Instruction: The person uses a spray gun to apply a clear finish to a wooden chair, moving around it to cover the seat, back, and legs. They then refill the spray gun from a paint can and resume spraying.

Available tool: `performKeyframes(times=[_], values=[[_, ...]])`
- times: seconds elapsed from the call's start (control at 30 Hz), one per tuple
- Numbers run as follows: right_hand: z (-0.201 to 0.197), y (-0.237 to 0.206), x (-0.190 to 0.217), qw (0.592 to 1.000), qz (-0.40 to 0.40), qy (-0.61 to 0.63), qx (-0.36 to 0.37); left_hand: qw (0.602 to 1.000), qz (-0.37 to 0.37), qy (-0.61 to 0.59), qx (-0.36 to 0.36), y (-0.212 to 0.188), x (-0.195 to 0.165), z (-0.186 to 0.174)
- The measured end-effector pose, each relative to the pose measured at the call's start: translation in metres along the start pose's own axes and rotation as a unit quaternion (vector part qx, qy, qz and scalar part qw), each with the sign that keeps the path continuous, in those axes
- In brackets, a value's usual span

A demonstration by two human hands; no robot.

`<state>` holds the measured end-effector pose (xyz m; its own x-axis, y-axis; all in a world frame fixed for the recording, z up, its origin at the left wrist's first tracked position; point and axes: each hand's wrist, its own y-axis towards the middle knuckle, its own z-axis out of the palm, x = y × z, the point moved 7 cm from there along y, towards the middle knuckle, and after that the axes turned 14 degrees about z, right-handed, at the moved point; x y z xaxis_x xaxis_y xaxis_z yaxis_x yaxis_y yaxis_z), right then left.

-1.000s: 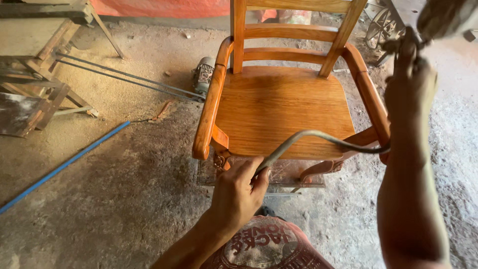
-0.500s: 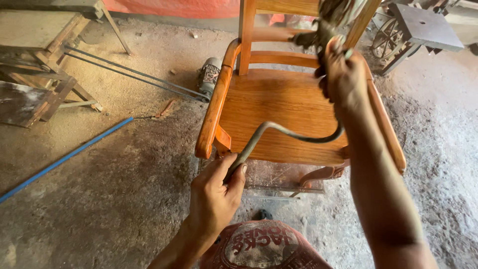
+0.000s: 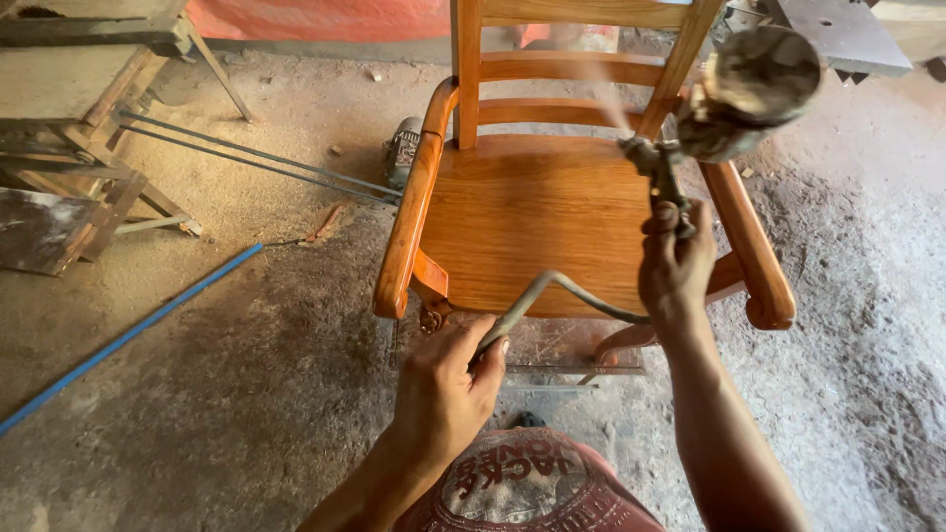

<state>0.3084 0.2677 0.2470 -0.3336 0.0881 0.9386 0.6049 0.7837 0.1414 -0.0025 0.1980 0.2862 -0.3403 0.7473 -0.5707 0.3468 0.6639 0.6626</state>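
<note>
Our right hand [image 3: 675, 266] has its fingers curled tight around the grip of a spray gun [image 3: 729, 108], its metal cup raised and blurred over the far right of a wooden armchair [image 3: 537, 212]. Our left hand [image 3: 448, 384], nearer us, pinches the grey air hose [image 3: 572, 291] between thumb and closed fingers; the hose arcs right across the chair's near seat edge towards the right hand. The glossy orange chair stands on a dusty concrete floor [image 3: 246, 394], a blue pipe [image 3: 128, 335] lying to its left.
</note>
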Motion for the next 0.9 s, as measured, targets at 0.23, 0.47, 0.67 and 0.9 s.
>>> performKeyframes(times=[0.23,0.47,0.67,0.9], values=[[-0.059,0.001,-0.012,0.987,-0.069,-0.055,-0.133,1.000,0.017,-0.009,0.015,0.003,-0.006,0.018],[-0.034,0.017,-0.008,0.991,-0.026,-0.055,-0.120,1.000,0.023,-0.012,-0.011,0.005,-0.010,0.008],[0.029,0.000,0.034,0.997,-0.077,-0.026,-0.007,0.999,0.010,0.018,-0.046,0.002,-0.005,-0.015],[0.047,-0.003,0.056,0.988,-0.132,-0.062,0.044,0.997,0.006,0.032,-0.072,-0.004,0.001,-0.023]])
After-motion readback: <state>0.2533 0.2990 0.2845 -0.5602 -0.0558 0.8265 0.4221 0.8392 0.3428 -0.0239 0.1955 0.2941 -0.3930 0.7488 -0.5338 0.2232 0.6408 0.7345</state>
